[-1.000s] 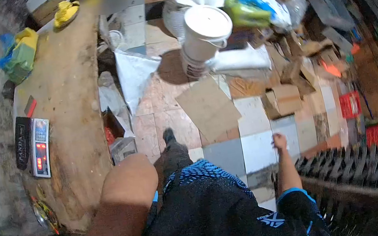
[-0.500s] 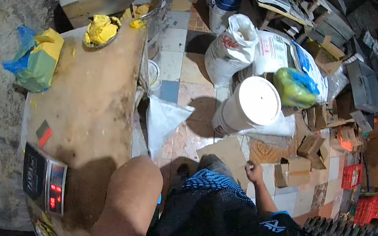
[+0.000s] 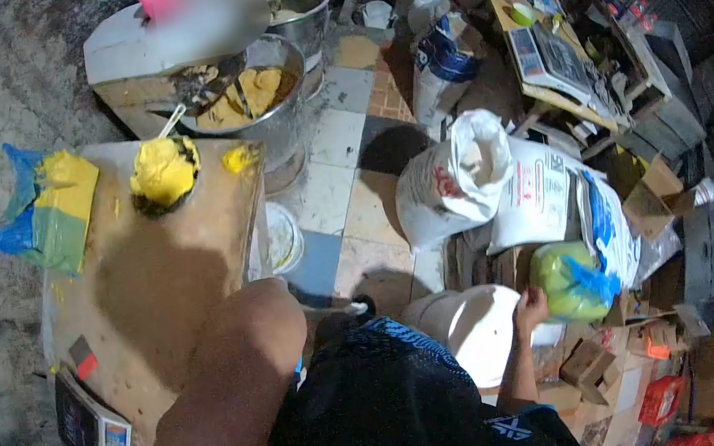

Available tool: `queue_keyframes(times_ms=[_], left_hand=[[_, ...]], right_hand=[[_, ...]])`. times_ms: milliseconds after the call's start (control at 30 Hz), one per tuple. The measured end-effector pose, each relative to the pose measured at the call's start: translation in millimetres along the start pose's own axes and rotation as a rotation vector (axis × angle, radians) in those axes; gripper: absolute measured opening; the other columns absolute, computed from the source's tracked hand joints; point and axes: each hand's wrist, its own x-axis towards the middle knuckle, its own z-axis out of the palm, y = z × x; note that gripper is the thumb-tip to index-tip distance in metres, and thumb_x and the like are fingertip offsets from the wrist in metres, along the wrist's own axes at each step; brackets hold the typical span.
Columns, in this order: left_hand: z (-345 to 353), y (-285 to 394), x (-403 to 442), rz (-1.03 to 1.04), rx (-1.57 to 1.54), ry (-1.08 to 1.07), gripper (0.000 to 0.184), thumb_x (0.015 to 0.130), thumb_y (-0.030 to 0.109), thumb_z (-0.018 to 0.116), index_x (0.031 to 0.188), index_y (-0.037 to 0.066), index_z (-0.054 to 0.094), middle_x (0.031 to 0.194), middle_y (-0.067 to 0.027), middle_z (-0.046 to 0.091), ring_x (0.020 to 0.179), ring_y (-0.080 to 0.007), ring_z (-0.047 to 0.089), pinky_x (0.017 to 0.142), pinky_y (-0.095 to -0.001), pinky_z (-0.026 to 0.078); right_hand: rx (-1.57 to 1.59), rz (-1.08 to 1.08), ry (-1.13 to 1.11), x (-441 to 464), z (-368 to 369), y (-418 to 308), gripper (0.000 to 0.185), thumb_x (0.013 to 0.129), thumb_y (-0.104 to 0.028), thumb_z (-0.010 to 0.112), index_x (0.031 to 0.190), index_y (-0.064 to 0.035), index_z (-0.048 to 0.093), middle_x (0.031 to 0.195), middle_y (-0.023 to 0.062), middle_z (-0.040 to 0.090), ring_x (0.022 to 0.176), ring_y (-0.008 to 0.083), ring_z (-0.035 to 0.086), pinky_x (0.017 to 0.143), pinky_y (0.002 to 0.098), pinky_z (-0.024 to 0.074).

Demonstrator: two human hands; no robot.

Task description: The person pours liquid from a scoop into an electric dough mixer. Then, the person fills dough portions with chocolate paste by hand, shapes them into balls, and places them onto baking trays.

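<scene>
My left hand is out of view; only my bent left arm shows, its elbow over the edge of the wooden table. My right hand has its fingers curled, and what they hold, if anything, is hidden. In the picture it lies between a white bucket and a knotted yellow-green plastic bag. Whether it touches either, I cannot tell. On the table stand a bowl heaped with a yellow paste, an opened yellow block in blue-green plastic and a digital scale.
Large metal pots with a tan mass stand past the table's far end. An open white sack and more full sacks stand on the tiled floor. Another scale sits on a side bench. Cardboard boxes lie at the right.
The view has moved forward, bringing the pots and sacks closer. My right hand has gone from over the floor to beside the yellow-green bag. A white cloth-like sheet by the table has left view.
</scene>
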Motion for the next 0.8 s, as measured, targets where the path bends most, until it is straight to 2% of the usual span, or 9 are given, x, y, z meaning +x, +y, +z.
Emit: queue_keyframes(times_ms=[100,167,233,333,367,433,600,700,800], left_hand=[[-22,-47,-12,0.059,0.073,0.015,0.051,0.096,0.06,0.036,0.109,0.015,0.059,0.095,-0.0064,0.047,0.089,-0.0206,0.046,0.08,-0.0385,0.04],[-37,-75,-23,0.054,0.582,-0.025,0.055,0.094,0.063,0.035,0.109,0.016,0.058,0.095,-0.0068,0.047,0.087,-0.021,0.046,0.081,-0.0393,0.041],[-59,-106,-35,0.057,0.656,-0.068,0.056,0.094,0.064,0.036,0.109,0.016,0.058,0.096,-0.0071,0.048,0.087,-0.0211,0.046,0.081,-0.0399,0.041],[-102,-163,-59,0.073,0.701,-0.108,0.057,0.093,0.066,0.037,0.109,0.016,0.058,0.097,-0.0075,0.049,0.088,-0.0212,0.047,0.081,-0.0407,0.041],[-118,-178,-67,0.081,0.716,-0.121,0.057,0.092,0.066,0.038,0.109,0.016,0.058,0.098,-0.0076,0.049,0.088,-0.0212,0.047,0.082,-0.041,0.041],[-150,-209,-79,0.088,0.74,-0.136,0.058,0.091,0.067,0.038,0.109,0.016,0.059,0.099,-0.0079,0.05,0.088,-0.0213,0.047,0.082,-0.0415,0.041],[-216,-294,-111,0.113,0.748,-0.045,0.055,0.088,0.065,0.045,0.1,0.014,0.059,0.091,-0.009,0.052,0.082,-0.0236,0.052,0.078,-0.0442,0.045],[-251,-354,-135,0.145,0.762,0.029,0.053,0.086,0.063,0.049,0.095,0.012,0.059,0.085,-0.0098,0.054,0.077,-0.0253,0.056,0.074,-0.0461,0.048],[-288,-422,-183,0.203,0.808,0.153,0.051,0.085,0.062,0.054,0.089,0.011,0.059,0.079,-0.0105,0.056,0.072,-0.0269,0.059,0.071,-0.0479,0.051]], right_hand=[[0.267,-0.116,-0.076,114,96,-73,0.016,0.084,0.003,0.056,0.099,0.0061,0.06,0.083,0.0116,0.062,0.075,0.0172,0.06,0.07,0.0299,0.0499],[0.242,-0.229,-0.169,173,148,-149,0.016,0.084,0.003,0.056,0.099,0.0052,0.061,0.083,0.0107,0.062,0.076,0.0164,0.061,0.069,0.028,0.0495],[0.307,-0.331,-0.178,212,204,-207,0.019,0.079,-0.001,0.061,0.098,0.0014,0.065,0.083,0.0148,0.061,0.074,0.0246,0.063,0.066,0.0323,0.0505],[0.223,-0.414,-0.188,256,268,-256,0.015,0.081,-0.004,0.061,0.095,0.0,0.066,0.081,0.0124,0.062,0.07,0.0218,0.063,0.062,0.0337,0.0499],[0.349,-0.244,-0.261,260,278,-281,0.012,0.083,-0.005,0.061,0.093,-0.0009,0.066,0.079,0.0118,0.062,0.065,0.0213,0.061,0.059,0.032,0.0488],[0.231,-0.385,-0.273,279,306,-291,0.01,0.084,-0.006,0.062,0.091,-0.0012,0.065,0.076,0.0107,0.063,0.06,0.0183,0.06,0.056,0.0292,0.0479],[0.126,-0.114,-0.529,343,380,-220,0.014,0.083,-0.005,0.062,0.096,-0.0005,0.066,0.081,0.0104,0.068,0.073,0.0165,0.065,0.071,0.0289,0.0518],[0.423,-0.084,-0.42,399,415,-209,0.016,0.087,-0.003,0.058,0.099,0.0043,0.065,0.085,0.0072,0.066,0.076,0.0126,0.059,0.071,0.0266,0.0486],[0.419,-0.022,-0.449,452,454,-222,0.016,0.088,-0.003,0.056,0.098,0.0045,0.065,0.082,0.0062,0.064,0.074,0.0113,0.057,0.069,0.0256,0.0471]])
